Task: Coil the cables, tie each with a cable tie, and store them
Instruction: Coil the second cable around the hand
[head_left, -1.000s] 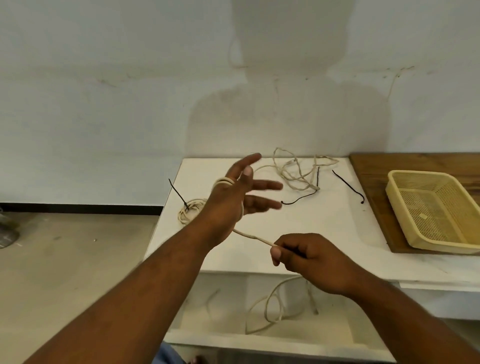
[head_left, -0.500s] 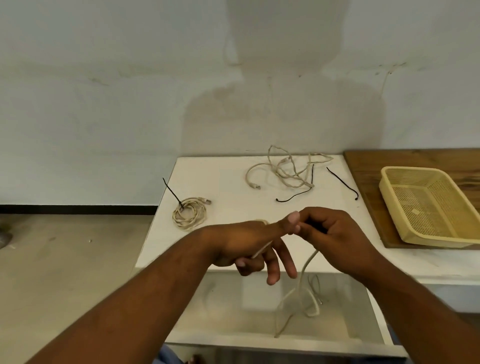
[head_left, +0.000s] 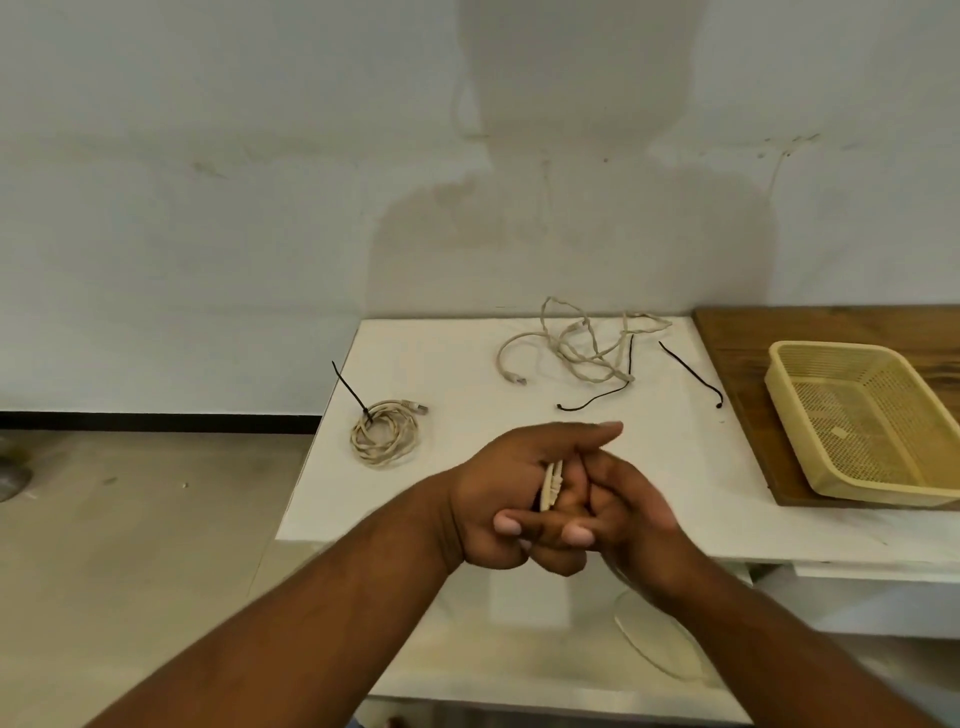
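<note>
My left hand (head_left: 501, 499) holds turns of a beige cable (head_left: 550, 486) wound around its fingers, above the front of the white table (head_left: 467, 364). My right hand (head_left: 631, 525) presses against it from the right, gripping the same cable, whose loose end hangs blurred below the table edge (head_left: 654, 644). A coiled beige cable (head_left: 387, 434) with a black tie on it lies at the left. A loose tangled beige cable (head_left: 582, 348) lies at the back, with two black cable ties, one (head_left: 597, 397) beside it and one (head_left: 693, 376) further right.
A yellow plastic basket (head_left: 857, 421) sits on a wooden board (head_left: 737, 364) at the right. The white wall runs right behind the table. Bare floor (head_left: 130, 519) lies to the left. A lower shelf shows under the table front.
The left hand dropped from raised with spread fingers down to the table front. The right hand rose and came against it, winding cable around the left fingers; the hanging slack got shorter.
</note>
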